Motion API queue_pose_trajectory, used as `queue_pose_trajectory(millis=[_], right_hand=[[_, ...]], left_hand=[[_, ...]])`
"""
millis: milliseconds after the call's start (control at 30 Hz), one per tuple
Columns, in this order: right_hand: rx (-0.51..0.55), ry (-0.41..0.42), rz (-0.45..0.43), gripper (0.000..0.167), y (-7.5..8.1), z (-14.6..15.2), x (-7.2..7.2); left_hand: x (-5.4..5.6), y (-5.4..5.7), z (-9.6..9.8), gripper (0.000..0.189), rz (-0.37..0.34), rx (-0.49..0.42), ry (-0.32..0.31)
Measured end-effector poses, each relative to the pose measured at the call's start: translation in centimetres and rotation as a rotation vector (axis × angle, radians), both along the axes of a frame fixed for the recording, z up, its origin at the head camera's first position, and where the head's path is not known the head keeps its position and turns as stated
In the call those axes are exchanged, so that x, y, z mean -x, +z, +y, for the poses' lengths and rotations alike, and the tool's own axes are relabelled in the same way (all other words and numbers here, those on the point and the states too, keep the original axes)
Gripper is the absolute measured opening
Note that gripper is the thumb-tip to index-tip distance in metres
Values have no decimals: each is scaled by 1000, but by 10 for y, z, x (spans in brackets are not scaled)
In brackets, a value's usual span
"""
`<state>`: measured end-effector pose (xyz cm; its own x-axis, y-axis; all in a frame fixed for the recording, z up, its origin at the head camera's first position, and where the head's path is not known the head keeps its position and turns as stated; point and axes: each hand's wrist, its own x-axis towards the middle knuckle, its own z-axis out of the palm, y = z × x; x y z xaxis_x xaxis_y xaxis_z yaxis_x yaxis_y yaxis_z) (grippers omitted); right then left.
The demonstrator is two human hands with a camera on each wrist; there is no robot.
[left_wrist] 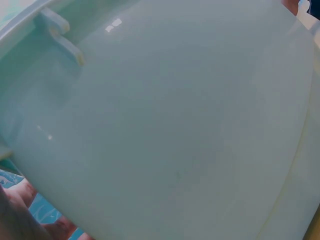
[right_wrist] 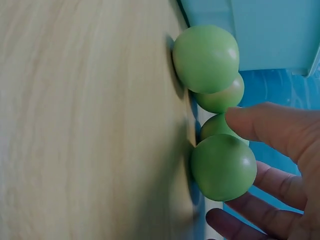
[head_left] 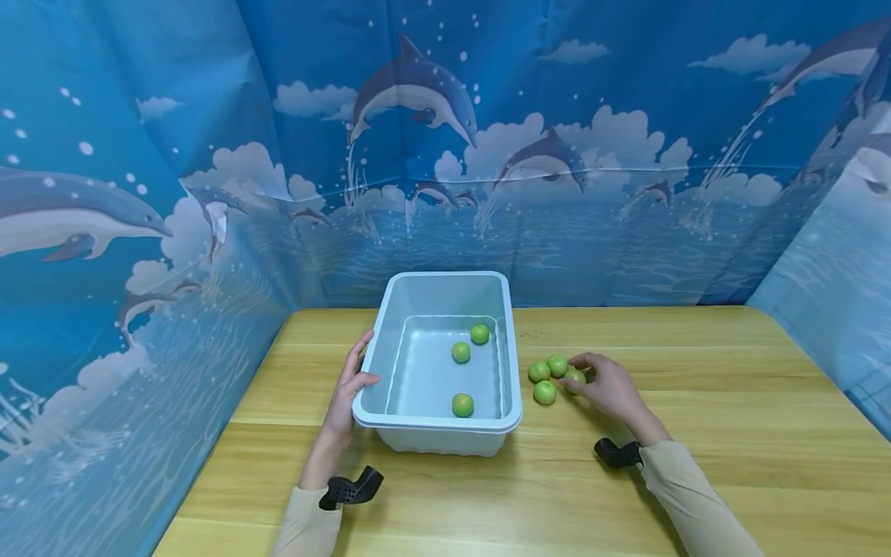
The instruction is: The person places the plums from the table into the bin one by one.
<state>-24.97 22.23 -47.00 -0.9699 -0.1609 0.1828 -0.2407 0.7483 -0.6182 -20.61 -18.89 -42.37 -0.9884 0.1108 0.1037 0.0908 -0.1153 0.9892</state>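
Table [head_left: 738, 387]: left hand [head_left: 345, 393] is gripping tub [head_left: 438, 422]; right hand [head_left: 611, 385] is hovering, unclenched, round one fruit [right_wrist: 223, 168] (probably light, firm, slippery; best pinched across its sides).

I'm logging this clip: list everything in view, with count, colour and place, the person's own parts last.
bin: one, pale blue-grey, on the table left of the loose fruits
fruits in the bin: three, green, apart on its floor
loose fruits: four, green, clustered on the table
table: one, yellowish wood, under the bin
backdrop: blue with dolphins and clouds, behind and beside the table
wrist devices: two, black, one at each wrist
sleeves: two, beige, on the forearms
left hand: one, bare, gripping the bin's left rim
right hand: one, bare, at the rightmost loose fruit
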Motion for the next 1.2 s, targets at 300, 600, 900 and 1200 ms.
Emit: queue_pose_trajectory(millis=[300,600,900,1200], right_hand=[[-6,2,-12,42,-4,2,1],[-15,3,-12,43,-5,4,-1],[-8,-5,-26,44,-5,6,-2],[6,0,-35,42,-4,6,-4]], left_hand=[[0,0,0,68,-9,-9,-1],[0,1,1,68,-7,-11,1],[-1,2,1,67,-19,-7,9],[-2,1,1,68,-5,-5,7]])
